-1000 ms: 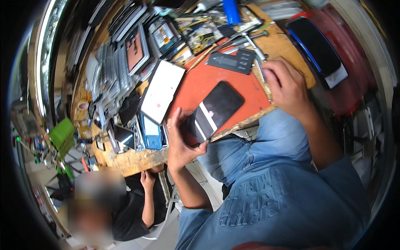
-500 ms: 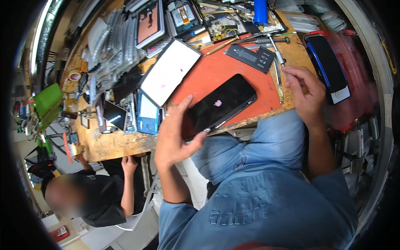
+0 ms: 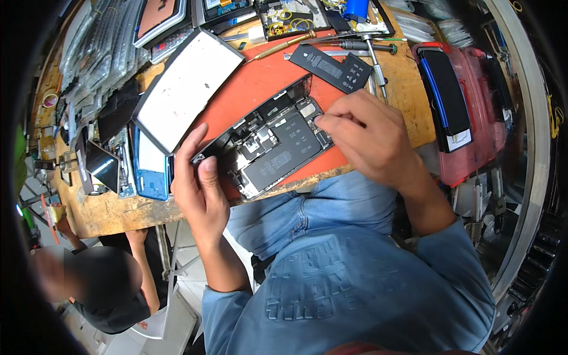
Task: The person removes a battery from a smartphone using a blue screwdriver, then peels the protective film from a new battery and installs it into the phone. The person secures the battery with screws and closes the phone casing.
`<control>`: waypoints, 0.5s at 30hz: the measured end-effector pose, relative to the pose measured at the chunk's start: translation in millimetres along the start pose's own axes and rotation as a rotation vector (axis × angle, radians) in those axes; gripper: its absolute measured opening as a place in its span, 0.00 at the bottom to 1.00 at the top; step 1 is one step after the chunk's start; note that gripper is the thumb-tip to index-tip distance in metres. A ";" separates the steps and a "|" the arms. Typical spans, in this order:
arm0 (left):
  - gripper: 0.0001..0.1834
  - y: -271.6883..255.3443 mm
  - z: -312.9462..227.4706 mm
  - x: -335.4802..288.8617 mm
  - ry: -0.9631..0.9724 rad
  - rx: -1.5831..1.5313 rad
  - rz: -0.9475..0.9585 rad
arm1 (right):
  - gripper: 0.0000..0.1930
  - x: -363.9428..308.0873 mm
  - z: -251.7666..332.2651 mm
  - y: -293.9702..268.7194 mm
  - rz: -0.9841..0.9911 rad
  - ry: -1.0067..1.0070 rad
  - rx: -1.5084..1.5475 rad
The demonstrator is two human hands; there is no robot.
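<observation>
An opened smartphone lies on the orange mat, its inner battery and boards showing. Its black screen is tilted up along the far side. My left hand grips the screen's left end between thumb and fingers. At the phone's right end, my right hand has its fingertips pinched together over the inner parts; what they hold, if anything, is hidden. Just beyond lies a loose black phone battery. A silver screwdriver rests beside it.
A white panel with a dark frame overlaps the mat's left side. A gold screwdriver lies behind. Bubble-wrapped pouches and a blue phone frame crowd the left. A red case stands right; another person sits lower left.
The phone, closed with its lit logo facing up before, is now open with the screen raised. My right hand has moved left from beside the screwdriver onto the phone. The view has shifted.
</observation>
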State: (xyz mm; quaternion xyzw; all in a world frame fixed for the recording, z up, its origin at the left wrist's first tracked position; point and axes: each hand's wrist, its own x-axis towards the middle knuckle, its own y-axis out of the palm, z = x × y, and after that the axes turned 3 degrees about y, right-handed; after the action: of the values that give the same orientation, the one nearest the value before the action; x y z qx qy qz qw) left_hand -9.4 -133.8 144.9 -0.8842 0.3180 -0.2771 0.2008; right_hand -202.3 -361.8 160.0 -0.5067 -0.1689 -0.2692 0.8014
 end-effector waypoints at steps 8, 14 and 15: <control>0.24 11.3 10.4 -7.6 -0.042 -0.104 -0.107 | 0.11 -4.7 -1.0 -1.4 0.097 -0.028 -0.004; 0.24 9.4 2.9 -4.9 -0.104 -0.137 -0.085 | 0.12 7.4 -5.5 -7.7 0.085 0.135 0.127; 0.24 9.6 1.7 -4.4 -0.106 -0.142 -0.082 | 0.12 8.6 -5.2 -6.6 0.106 0.174 0.174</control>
State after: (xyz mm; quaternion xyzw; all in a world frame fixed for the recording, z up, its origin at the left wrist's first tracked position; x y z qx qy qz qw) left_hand -15.5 -137.4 136.9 -0.9219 0.2893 -0.2145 0.1426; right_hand -199.4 -371.0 167.2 -0.4184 -0.0945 -0.2537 0.8670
